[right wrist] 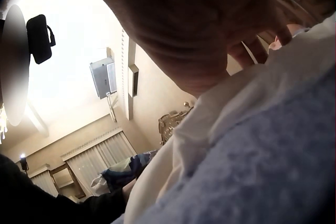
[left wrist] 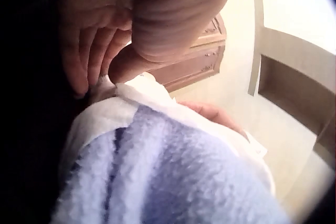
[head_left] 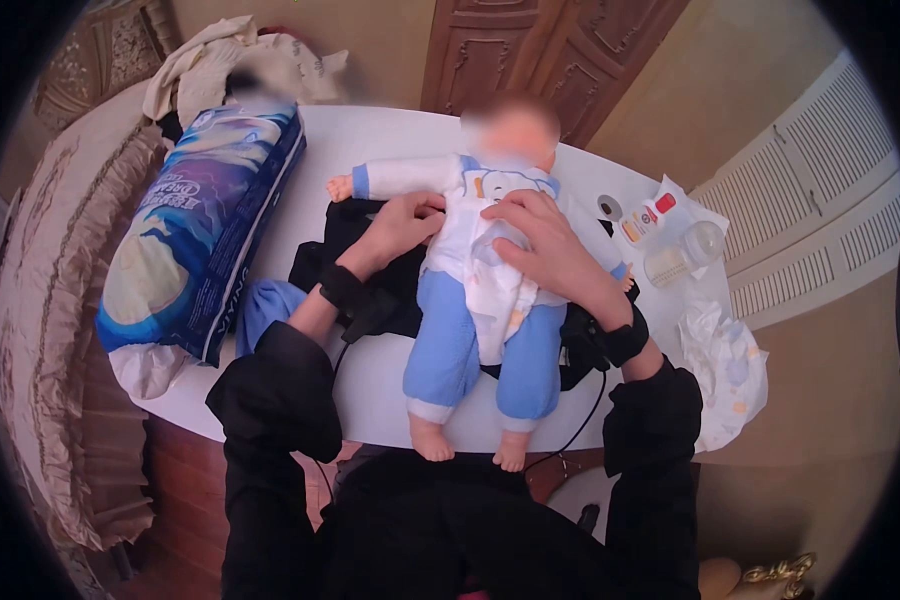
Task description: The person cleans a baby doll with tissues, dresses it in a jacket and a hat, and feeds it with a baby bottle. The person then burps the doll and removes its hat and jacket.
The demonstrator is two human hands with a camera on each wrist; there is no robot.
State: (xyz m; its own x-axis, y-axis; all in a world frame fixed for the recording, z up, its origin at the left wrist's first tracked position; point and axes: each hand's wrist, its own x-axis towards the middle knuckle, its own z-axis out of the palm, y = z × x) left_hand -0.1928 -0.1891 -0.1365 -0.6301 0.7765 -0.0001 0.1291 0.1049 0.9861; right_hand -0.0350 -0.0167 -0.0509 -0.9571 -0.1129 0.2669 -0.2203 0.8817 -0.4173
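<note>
A large printed pack [head_left: 195, 220] lies left of the doll [head_left: 445, 320]; a baby bottle [head_left: 684, 255] with pale contents, a red-capped bottle [head_left: 650, 218] and a crumpled diaper [head_left: 725, 375] lie to its right. The doll lies face up on black cloth [head_left: 365, 235] on the tabletop [head_left: 375, 385], head away, feet at the near edge. The left hand [head_left: 406, 230] pinches white fabric [left wrist: 144, 90] at its side; the right hand [head_left: 542, 245], fingers slightly bent and parted, rests on its front.
</note>
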